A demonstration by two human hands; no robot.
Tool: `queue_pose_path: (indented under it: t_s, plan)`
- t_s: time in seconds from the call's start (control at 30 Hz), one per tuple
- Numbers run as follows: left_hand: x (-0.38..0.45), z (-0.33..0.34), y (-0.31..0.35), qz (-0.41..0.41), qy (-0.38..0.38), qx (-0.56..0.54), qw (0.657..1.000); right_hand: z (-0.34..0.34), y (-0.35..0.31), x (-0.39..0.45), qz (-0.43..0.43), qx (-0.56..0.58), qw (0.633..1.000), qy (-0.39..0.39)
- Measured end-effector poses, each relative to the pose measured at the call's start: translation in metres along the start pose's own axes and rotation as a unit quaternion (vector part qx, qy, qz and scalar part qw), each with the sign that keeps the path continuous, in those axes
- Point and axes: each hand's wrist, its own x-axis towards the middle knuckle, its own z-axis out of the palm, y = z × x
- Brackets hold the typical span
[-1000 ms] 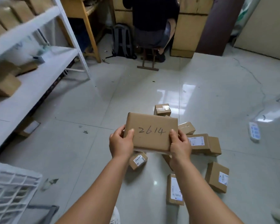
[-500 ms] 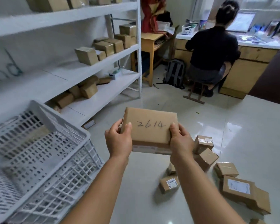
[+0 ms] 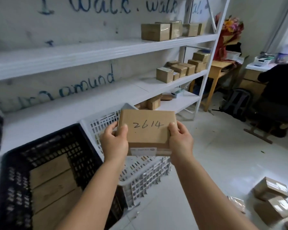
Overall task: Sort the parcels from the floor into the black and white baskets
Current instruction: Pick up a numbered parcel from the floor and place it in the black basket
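White shelving backs the scene. Both hands, left hand (image 3: 114, 143) and right hand (image 3: 179, 141), grip a parcel (image 3: 145, 130) marked "2614" above the white basket (image 3: 140, 173). Left of it, the black basket (image 3: 12, 180) already holds parcels; more parcels on the floor (image 3: 271, 201) remain unsorted.

Both hands hold a flat brown parcel (image 3: 145, 130) marked 2614 — left grip (image 3: 114, 142) and right grip (image 3: 179, 141) on its sides. Beneath the grips sits the white basket (image 3: 140, 176); left of them, the black basket (image 3: 40, 171) — parcels lie inside.
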Motion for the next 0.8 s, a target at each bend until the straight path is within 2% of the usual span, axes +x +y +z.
queue_pose_path:
  t_s: [0.23,0.4,0.67,0.8]
  plan:
    - [0.03,-0.127,-0.013,-0.005,0.096,0.005,0.995,0.104,0.026,-0.069,0.011,-0.038,0.993,-0.108]
    - [0.037,-0.187,-0.028,-0.036,0.152,0.042,0.987,0.157,0.05,-0.1,0.024,-0.086,0.982,-0.165]
    - [0.062,-0.239,-0.07,-0.125,0.139,0.166,0.968,0.221,0.096,-0.106,0.056,-0.189,0.947,-0.254]
    - [0.081,-0.256,-0.089,-0.14,0.113,0.191,0.965,0.258,0.128,-0.091,0.08,-0.253,0.922,-0.282]
